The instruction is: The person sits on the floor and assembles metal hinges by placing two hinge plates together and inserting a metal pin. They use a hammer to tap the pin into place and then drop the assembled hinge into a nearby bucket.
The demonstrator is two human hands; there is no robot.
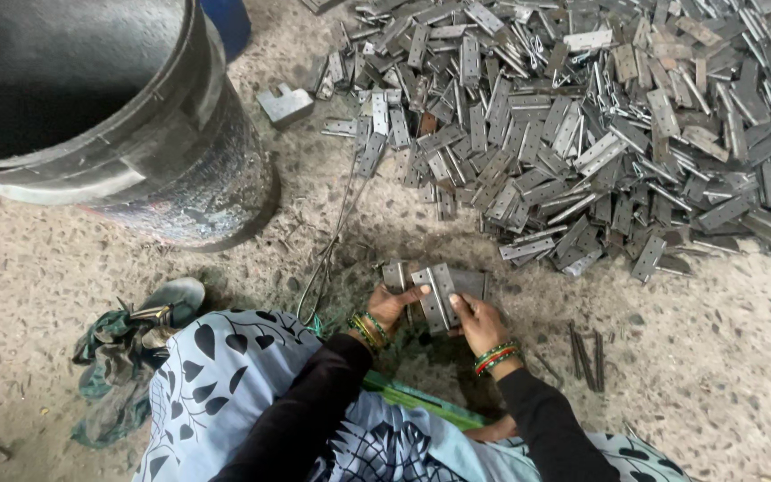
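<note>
On the near floor, before the far-right heap of hinges (600,116): steel hinge (435,299) pinched by fingers of left hand (392,306) and right hand (477,323); risk, judged: sharp leaves nipping fingers, or loose pins (584,348) rolling away.

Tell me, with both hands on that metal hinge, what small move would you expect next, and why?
Probably sliding a pin from the thin rods into the hinge. The left hand and right hand hold its leaves together, the rods lie beside the right hand, and a big hinge pile lies beyond.
</note>
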